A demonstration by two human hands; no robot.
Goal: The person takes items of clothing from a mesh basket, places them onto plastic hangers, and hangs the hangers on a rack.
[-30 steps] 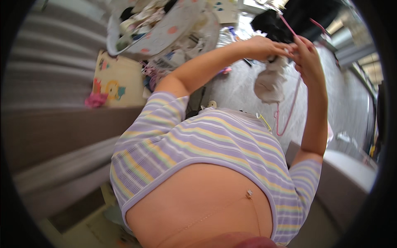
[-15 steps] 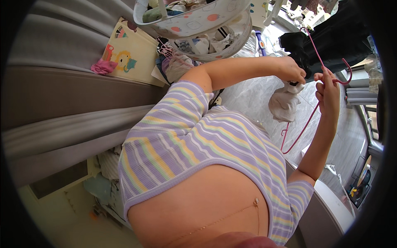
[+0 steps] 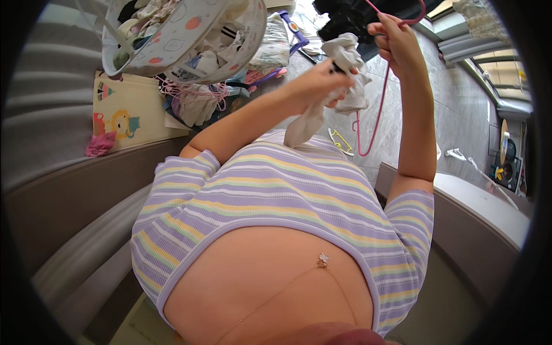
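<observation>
My right hand [image 3: 397, 46] is closed around a pink clothes hanger [image 3: 380, 109], near its hook. The hanger's thin frame loops down below the hand. To the left, my left hand [image 3: 325, 83] grips a limp white sock-like cloth [image 3: 305, 125], whose lower end dangles in front of my striped top. A small black patch shows at its fingers. Bunched white fabric [image 3: 345, 53] rises just beyond the left hand and drapes down beside the hanger; I cannot tell whether it is one piece with the cloth. Motion slightly blurs the left hand.
A two-tier white basket [image 3: 195, 34] of clothes stands at the far left. Pink hangers [image 3: 198, 95] lie on a clothes pile below it. Dark clothing [image 3: 345, 23] hangs ahead. A yellow hanger [image 3: 341, 142] is near the grey tiled floor [image 3: 454, 109]; a white surface [image 3: 483, 201] is at right.
The view has shifted, showing the basket more fully. My left hand has drawn back from the right hand, and the white cloth now hangs below it. The right hand still grips the pink hanger.
</observation>
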